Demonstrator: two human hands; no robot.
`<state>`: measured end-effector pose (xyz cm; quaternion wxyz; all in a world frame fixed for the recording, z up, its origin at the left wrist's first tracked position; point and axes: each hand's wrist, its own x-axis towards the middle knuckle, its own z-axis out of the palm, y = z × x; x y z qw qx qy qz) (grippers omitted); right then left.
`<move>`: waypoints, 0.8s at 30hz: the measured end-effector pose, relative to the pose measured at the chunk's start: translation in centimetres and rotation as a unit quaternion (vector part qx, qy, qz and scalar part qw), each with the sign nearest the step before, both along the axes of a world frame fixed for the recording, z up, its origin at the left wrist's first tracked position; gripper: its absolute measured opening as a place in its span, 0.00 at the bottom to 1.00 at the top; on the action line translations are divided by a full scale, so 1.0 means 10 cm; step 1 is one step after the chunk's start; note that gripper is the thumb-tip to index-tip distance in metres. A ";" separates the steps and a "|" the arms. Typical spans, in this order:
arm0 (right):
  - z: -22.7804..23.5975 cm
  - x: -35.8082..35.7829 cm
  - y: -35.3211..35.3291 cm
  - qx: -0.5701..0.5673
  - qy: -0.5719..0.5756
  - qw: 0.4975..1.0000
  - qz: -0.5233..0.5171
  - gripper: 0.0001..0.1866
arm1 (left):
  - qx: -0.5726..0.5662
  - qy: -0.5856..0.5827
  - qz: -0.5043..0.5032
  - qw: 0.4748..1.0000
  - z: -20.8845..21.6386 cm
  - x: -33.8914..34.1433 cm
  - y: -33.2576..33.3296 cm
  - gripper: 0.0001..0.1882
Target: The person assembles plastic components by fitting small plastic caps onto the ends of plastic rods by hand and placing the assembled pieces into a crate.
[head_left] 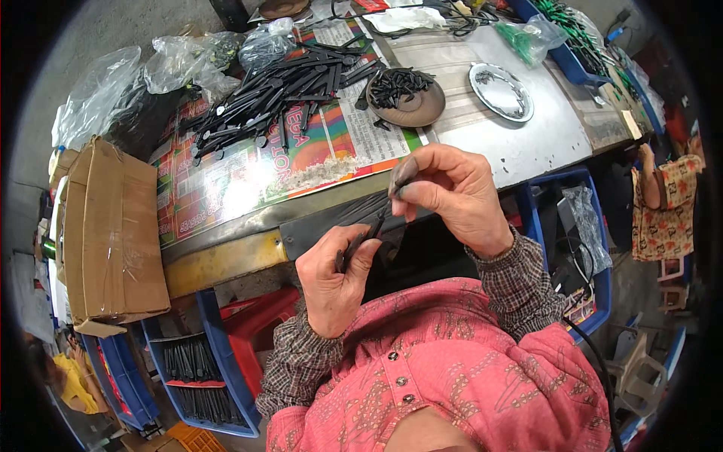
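Along its near side, the work table is bounded by a worn front edge (226, 264), which looks curved in the wide view. At the left end, this edge is closely bordered by a brown cardboard box (124, 226), so little room is left there. Below the edge, a blue plastic crate with slim black pieces (218, 331) is seen on the left, and another blue plastic crate with a clear bag (531, 218) on the right. The far left part of the table top is covered by a loose pile of long black sticks (279, 98). Beside it are placed a brown round bowl heaped with small black parts (425, 111) and, farther right, a pale round dish (501, 94). The widest open room is offered by the smooth grey board (546, 143), right of the hands. Both hands are held in front of the edge, near the body. By the left hand (331, 279), a slim black stick-like piece (376, 222) is gripped firmly between thumb and curled fingers, tilted up to the right. The right hand (452, 188) is raised higher, with thumb and forefinger nearly closed near the upper end of this piece; whether anything is pinched there cannot be told.
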<state>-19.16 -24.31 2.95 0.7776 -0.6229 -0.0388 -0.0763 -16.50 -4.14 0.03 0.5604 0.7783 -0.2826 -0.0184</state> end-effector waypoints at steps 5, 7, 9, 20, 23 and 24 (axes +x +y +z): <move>0.01 -0.06 0.05 0.049 -0.005 0.999 -0.004 0.07 | 0.008 -0.005 -0.006 1.000 0.02 -0.04 -0.01 0.11; 0.01 -0.08 0.06 0.045 0.007 0.999 0.001 0.08 | -0.008 0.011 0.000 1.000 0.00 -0.06 -0.03 0.10; 0.00 -0.09 0.06 0.041 0.008 0.999 0.001 0.07 | -0.011 0.002 0.002 1.000 -0.02 -0.07 -0.04 0.10; -0.08 -0.08 0.02 -0.067 -0.008 0.997 0.038 0.08 | 0.007 -0.028 0.000 1.000 0.03 -0.06 -0.08 0.10; -0.08 -0.07 0.02 -0.061 -0.021 0.997 0.046 0.08 | -0.021 -0.019 -0.006 1.000 -0.04 -0.05 -0.08 0.09; -0.04 -0.07 0.03 -0.066 -0.012 0.997 0.044 0.08 | -0.035 0.013 -0.013 0.999 -0.05 -0.05 -0.07 0.09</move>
